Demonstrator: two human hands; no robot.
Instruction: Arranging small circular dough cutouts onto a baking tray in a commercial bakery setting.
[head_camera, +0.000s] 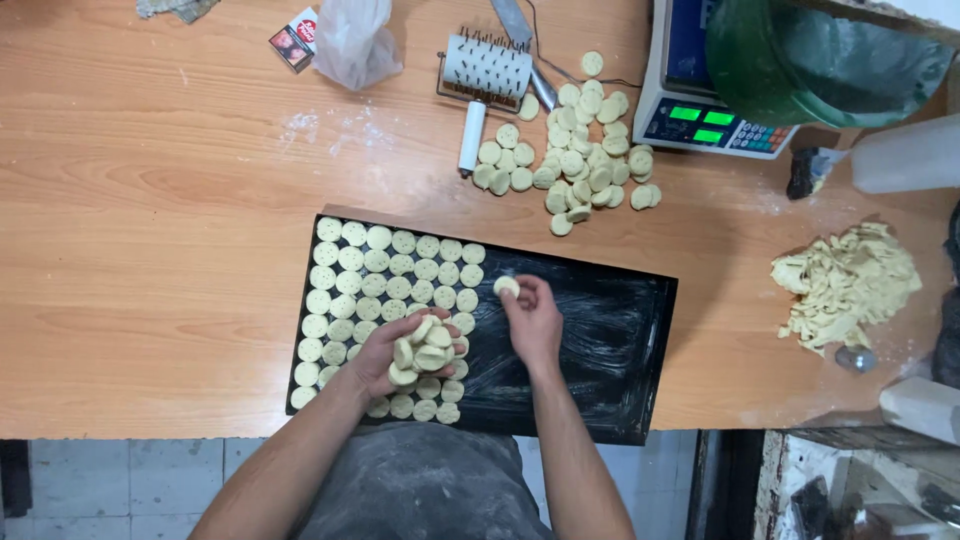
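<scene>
the black tray (640, 330) sits near the table's (150, 250) front edge with its whole 3 o'clock half bare, where the right hand (532, 322) pinches one dough round (506, 286) at fingertips, while the left hand (395, 355) cups a loose stack of rounds (425, 352) over filled rows.

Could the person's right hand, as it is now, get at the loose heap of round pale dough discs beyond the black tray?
Probably yes: the right hand holds one disc, and bare table separates it from the heap.
</scene>
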